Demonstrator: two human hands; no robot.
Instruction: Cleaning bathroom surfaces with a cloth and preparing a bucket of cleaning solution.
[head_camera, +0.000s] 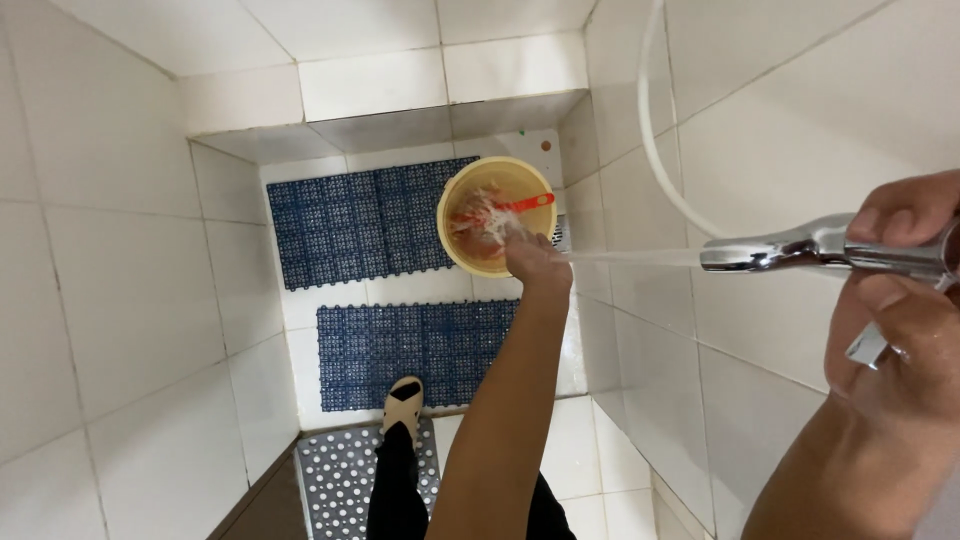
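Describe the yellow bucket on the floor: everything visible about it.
The yellow bucket is round, plastic-looking and open-topped, standing upright on the white tiled floor beside a blue grid mat. It holds foamy, reddish water and a red scoop. The left hand reaches over its near rim, where the spray lands.

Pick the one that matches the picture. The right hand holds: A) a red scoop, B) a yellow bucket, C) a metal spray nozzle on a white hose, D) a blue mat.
C: the right hand grips a metal spray nozzle on a white hose, jetting water toward the left hand over the yellow bucket.
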